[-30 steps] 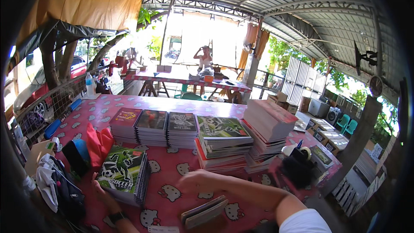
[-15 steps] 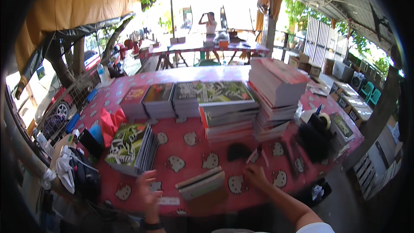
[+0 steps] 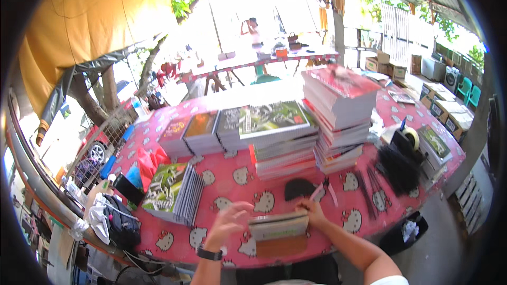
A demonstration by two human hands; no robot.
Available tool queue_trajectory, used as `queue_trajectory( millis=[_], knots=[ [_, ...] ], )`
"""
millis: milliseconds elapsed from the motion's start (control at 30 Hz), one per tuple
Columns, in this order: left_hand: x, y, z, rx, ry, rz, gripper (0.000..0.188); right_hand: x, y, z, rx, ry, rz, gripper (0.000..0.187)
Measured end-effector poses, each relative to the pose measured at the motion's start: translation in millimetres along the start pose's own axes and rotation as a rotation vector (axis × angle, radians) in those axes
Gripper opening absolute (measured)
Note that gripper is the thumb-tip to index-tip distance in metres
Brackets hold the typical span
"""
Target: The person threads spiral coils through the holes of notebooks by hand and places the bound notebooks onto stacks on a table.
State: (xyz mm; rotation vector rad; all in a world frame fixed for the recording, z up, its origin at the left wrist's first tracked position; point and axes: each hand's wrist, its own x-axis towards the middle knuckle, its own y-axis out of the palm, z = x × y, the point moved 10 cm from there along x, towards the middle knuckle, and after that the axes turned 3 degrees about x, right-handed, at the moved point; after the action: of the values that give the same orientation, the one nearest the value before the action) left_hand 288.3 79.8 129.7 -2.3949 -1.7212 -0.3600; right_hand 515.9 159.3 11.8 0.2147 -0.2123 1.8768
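A small slotted block [image 3: 279, 227], made of upright boards with a brown flat base, lies on the pink cartoon-print tablecloth [image 3: 237, 243] before me. My right hand [image 3: 312, 214] is closed at its upper right corner, the fingertips pinching the edge. Off its left end my left hand [image 3: 228, 225] hovers with fingers apart and holds nothing; a dark watch is on that wrist. Just beyond the right hand lie pliers with pink handles [image 3: 331, 194] and a dark half-round piece [image 3: 297, 189]. A stack of green-covered spiral notebooks [image 3: 168, 192] stands left of the left hand.
Notebook stacks [image 3: 277, 116] and a tall pile with a red cover [image 3: 343, 82] line the table's far side. Black binding strips [image 3: 398, 171], a tape roll [image 3: 412, 138] and a bin [image 3: 409, 232] are at right. A dark bag [image 3: 119, 221] sits left; another person [image 3: 254, 31] stands far back.
The slotted block has shifted right along the cloth, against my right hand. My left hand has risen and moved right, toward the block. The view has tilted slightly.
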Motion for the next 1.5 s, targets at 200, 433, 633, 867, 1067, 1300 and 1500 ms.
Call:
queue_trajectory(
  millis=[200, 433, 633, 867, 1067, 1300, 1500],
  knots=[
    [149, -118, -68, 0.352, 0.004, -0.661, 0.055, 4, 18, 4, 0.214, 0.052, 0.076, 0.02],
    [208, -112, -22, 0.271, -0.234, -0.537, 0.025, -5, 31, 23, 0.421, 0.214, 0.233, 0.034],
    [160, -161, -78, 0.348, 0.241, -0.803, 0.017, -2, 23, 11, 0.329, 0.226, 0.195, 0.033],
    [41, -83, -68, 0.193, 0.445, -0.881, 0.024, 13, -16, 134, 0.278, -0.155, -0.083, 0.05],
    [-27, -21, -42, 0.338, 0.25, -0.762, 0.021, -11, 7, 137, 0.33, 0.003, 0.043, 0.036],
    [-30, 13, -48, 0.172, 0.362, -0.551, 0.019, -41, -18, 132, 0.177, -0.074, -0.044, 0.024],
    [-25, 30, -62, 0.242, 0.355, -0.427, 0.018, -45, -35, 130, -0.098, -0.101, -0.125, 0.015]
  ],
)
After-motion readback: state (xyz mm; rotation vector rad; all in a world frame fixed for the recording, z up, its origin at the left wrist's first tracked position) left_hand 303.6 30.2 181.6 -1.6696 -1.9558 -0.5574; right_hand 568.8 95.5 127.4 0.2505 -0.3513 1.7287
